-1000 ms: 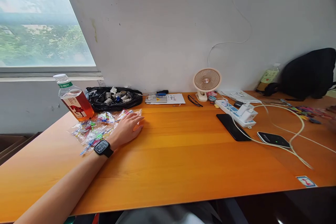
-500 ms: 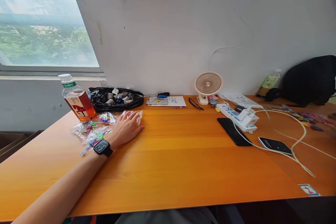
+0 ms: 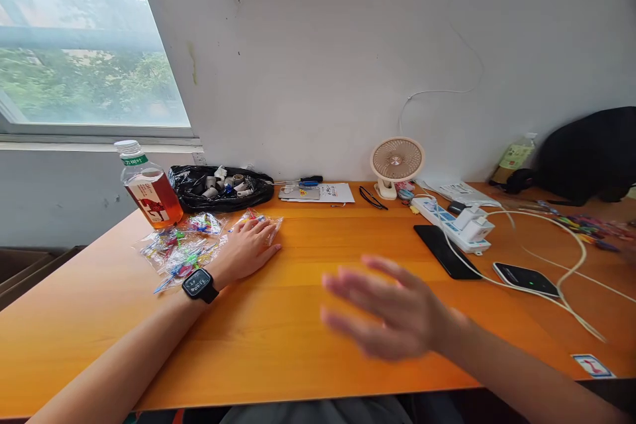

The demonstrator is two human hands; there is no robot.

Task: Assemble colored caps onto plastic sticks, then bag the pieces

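Observation:
My left hand (image 3: 248, 248) lies flat with fingers stretched out on a clear plastic packet (image 3: 275, 225) of small colourful pieces. More clear packets (image 3: 171, 248) with red, green, blue and yellow pieces lie on the table to its left, near the wristwatch (image 3: 199, 283). What exactly the pieces are, I cannot make out. My right hand (image 3: 387, 311) hovers over the middle of the table, blurred by motion, its fingers apart and nothing in them. A bottle of reddish drink (image 3: 154, 195) stands just behind the packets.
A black bag (image 3: 186, 189) of grey fittings lies by the wall, beside a screwdriver (image 3: 311, 181) and papers (image 3: 338, 192). Further right are glasses (image 3: 372, 199), a small fan (image 3: 397, 162), a power strip (image 3: 442, 220) with looping cables, a black phone (image 3: 444, 252) and a white-edged device (image 3: 524, 278).
My right hand has come into view from the lower right, over the table. My left hand, still on the packet, has shifted slightly right with it.

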